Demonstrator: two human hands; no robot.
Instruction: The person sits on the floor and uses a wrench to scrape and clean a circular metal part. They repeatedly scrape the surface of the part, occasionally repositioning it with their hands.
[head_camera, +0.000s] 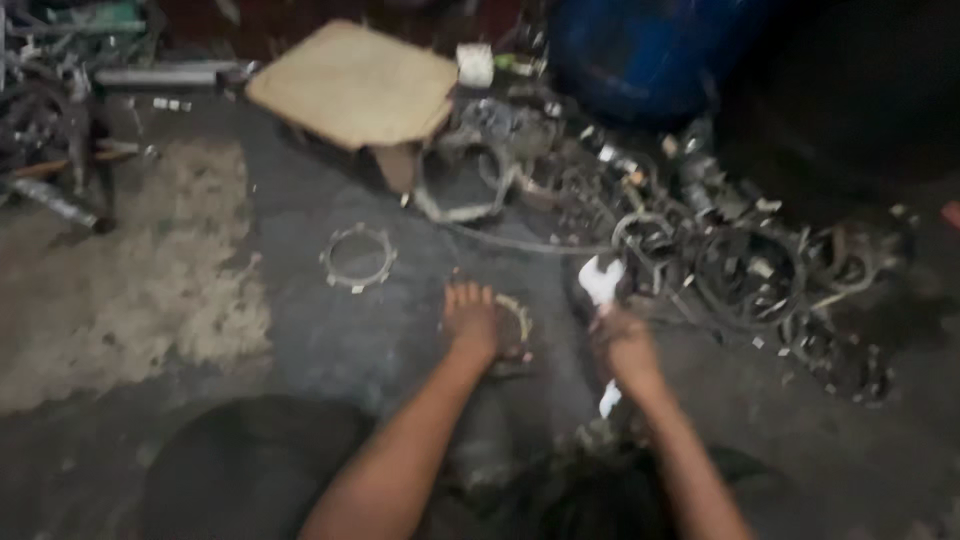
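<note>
The picture is blurred by motion. My left hand presses down on a toothed metal ring that lies flat on the dark floor; the ring shows only at the hand's right side. My right hand is closed around a crumpled white rag, whose ends stick out above and below the fist. A second toothed ring lies alone on the floor, up and to the left of my left hand.
A heap of metal rings and small parts spreads to the right. A tan cardboard box stands at the back, a blue drum behind the heap, and metal rods at far left. Pale sawdust-like patch covers the left floor.
</note>
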